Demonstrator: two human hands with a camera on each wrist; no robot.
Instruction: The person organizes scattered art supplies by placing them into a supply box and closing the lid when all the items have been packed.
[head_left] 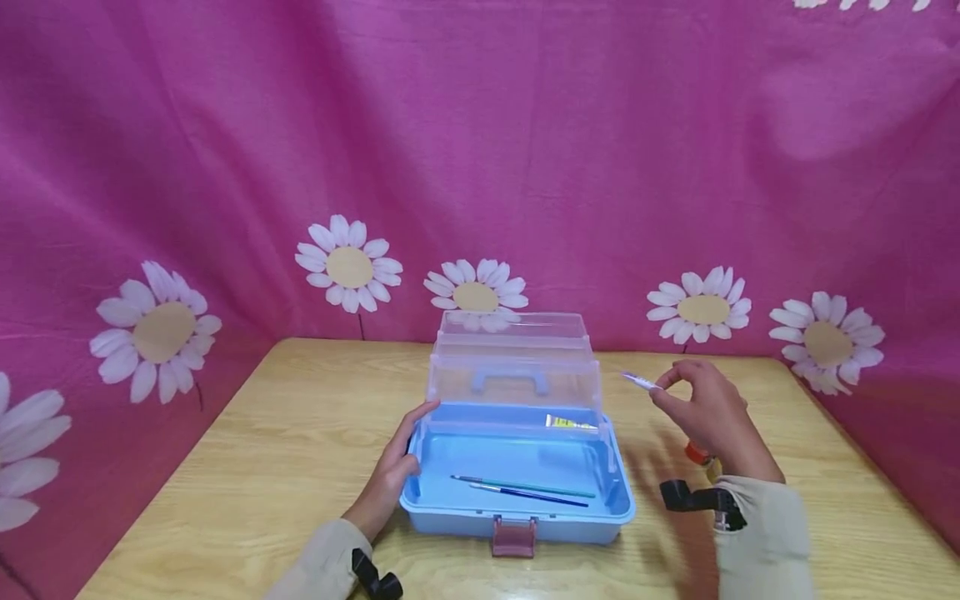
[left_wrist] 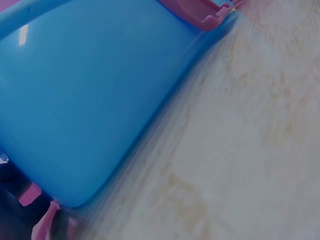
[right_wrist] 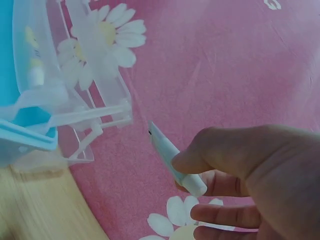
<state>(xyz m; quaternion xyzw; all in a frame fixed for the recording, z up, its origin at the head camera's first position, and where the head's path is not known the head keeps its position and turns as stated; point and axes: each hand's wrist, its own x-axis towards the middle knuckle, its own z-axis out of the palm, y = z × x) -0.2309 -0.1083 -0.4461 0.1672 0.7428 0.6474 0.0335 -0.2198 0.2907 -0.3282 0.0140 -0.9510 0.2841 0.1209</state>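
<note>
A light-blue plastic storage box [head_left: 517, 525] with a raised see-through lid [head_left: 517, 333] stands on the table. Two thin paintbrushes [head_left: 525, 492] lie inside it, and a yellow tube [head_left: 570, 422] shows through the clear plastic at its back. My left hand [head_left: 390, 475] grips the box's left wall, thumb over the rim; the left wrist view shows mostly the blue box side [left_wrist: 100, 100]. To the right of the box, my right hand [head_left: 701, 408] pinches a small whitish paint tube [right_wrist: 170, 155] between thumb and finger, raised above the table, its flat end pointing toward the lid.
Small bottles, one with an orange-red top [head_left: 697, 452], stand partly hidden behind my right wrist. A pink latch [head_left: 514, 537] hangs at the box's front. The wooden table [head_left: 247, 467] meets a magenta cloth [head_left: 525, 167] with white daisies at the back and sides.
</note>
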